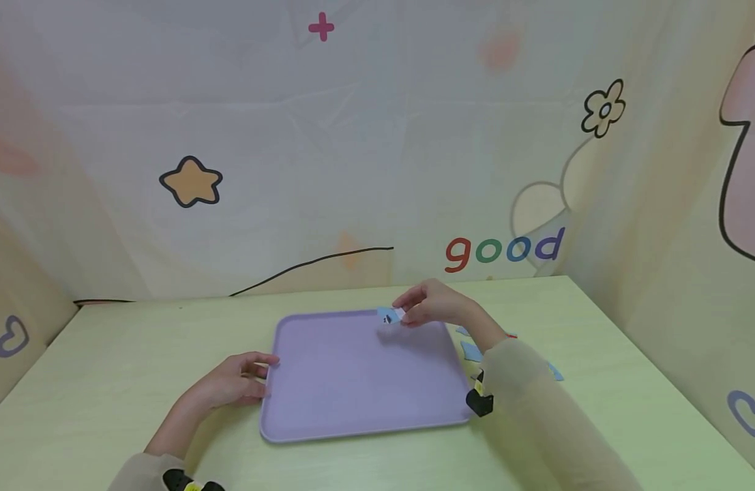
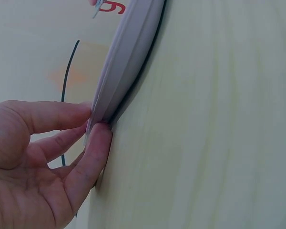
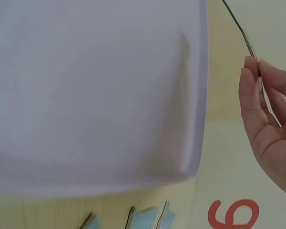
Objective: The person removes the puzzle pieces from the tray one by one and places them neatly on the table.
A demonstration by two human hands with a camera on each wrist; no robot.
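A lilac rectangular tray [image 1: 365, 375] lies flat on the table. My left hand [image 1: 237, 379] holds the tray's left rim; in the left wrist view its fingertips [image 2: 101, 133] meet the tray's edge [image 2: 128, 52]. Over the tray's far right part, my right hand [image 1: 432, 303] pinches a small light-blue puzzle piece [image 1: 387, 316] with a dark printed detail. That piece appears thin and edge-on in the right wrist view, between thumb and fingers of the right hand [image 3: 269, 109]. The piece casts a shadow on the tray and seems raised above it.
Several light-blue pieces [image 1: 471, 352] lie on the table right of the tray, partly hidden by the right forearm. The pale wooden table [image 1: 138, 341] meets a printed cloth backdrop [image 1: 352, 170] behind and at both sides.
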